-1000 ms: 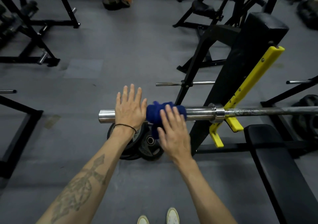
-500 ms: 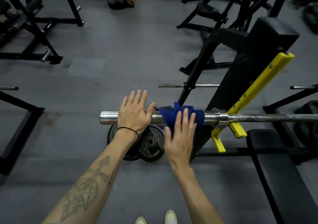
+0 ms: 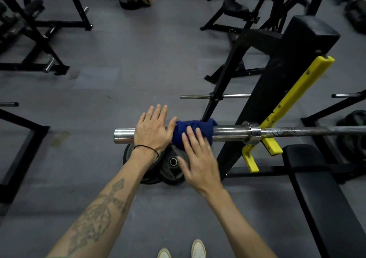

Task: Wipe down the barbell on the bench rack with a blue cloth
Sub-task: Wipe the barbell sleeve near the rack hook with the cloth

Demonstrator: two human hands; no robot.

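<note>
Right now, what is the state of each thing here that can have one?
barbell: lying level on the yellow rack hook, sleeve bare of plates
blue cloth: wrapped around the sleeve
left hand: flat on the sleeve, fingers straight
right hand: fingers straight, fingertips on the cloth
weight plates: lying on the floor

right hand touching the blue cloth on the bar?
Touching. The head view shows the right hand with its fingers lying straight on the blue cloth wrapped around the barbell.

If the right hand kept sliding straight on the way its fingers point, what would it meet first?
Probably the dark blue cloth wrapped round the steel barbell sleeve; the right hand already has fingertips on it, though depth is unclear.
</note>
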